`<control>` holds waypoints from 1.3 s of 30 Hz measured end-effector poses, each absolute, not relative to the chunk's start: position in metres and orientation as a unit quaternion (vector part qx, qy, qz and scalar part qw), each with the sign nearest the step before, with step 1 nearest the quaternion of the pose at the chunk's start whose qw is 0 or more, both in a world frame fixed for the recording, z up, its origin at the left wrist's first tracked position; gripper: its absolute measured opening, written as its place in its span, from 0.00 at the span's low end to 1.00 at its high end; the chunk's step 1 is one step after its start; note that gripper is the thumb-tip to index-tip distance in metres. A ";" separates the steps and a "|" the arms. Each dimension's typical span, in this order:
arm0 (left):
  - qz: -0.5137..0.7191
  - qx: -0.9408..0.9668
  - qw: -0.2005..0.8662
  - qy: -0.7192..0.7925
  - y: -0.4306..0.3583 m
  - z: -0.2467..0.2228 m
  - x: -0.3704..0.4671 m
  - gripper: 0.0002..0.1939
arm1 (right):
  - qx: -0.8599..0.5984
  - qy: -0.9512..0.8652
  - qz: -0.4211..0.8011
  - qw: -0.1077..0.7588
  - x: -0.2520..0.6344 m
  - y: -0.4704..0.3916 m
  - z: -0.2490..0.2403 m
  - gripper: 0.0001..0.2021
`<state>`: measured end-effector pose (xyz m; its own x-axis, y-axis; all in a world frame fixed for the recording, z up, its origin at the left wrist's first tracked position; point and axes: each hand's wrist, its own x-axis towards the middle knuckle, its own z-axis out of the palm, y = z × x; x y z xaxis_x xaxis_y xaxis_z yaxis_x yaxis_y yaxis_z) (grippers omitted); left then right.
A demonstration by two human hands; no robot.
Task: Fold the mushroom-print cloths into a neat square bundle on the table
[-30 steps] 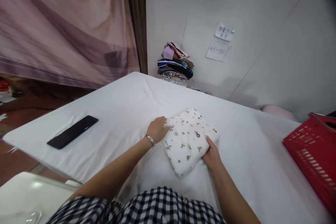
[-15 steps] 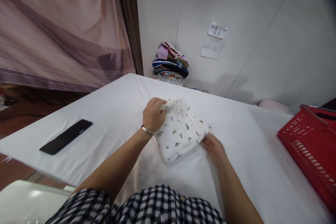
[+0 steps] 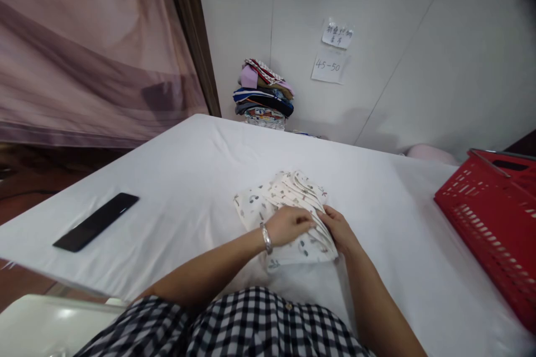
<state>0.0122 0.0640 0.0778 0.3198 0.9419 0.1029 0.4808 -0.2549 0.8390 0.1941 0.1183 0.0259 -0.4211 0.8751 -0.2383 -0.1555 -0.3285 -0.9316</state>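
Observation:
A white cloth printed with small plants and rainbow-like figures lies on the white-covered table in front of me. Several of its layers are fanned out in loose folds toward the right. Over its middle, my left hand reaches across with curled fingers pinching at the layered folds. My right hand grips the cloth's right edge, its fingertips partly hidden behind the folds. A silver bracelet circles my left wrist.
At left on the white tablecloth lies a black flat phone-like slab. A red plastic basket stands at the right edge. Behind the table rises a stack of folded fabrics, with paper signs on the wall.
The cloth has turned over and its folded layers now fan open on the table. My left hand has moved right and nearer, from its upper left corner to beside my right hand.

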 end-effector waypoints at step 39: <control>0.720 0.215 0.358 0.555 0.173 0.108 -0.142 0.23 | -0.388 -0.314 0.648 0.575 0.197 0.178 0.067 0.10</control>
<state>-0.1417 0.1733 0.1076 -0.6512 0.7537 -0.0887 -0.2774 -0.1276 0.9522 0.1973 0.1778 0.0665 -0.0374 0.9892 -0.1414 -0.5014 -0.1410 -0.8536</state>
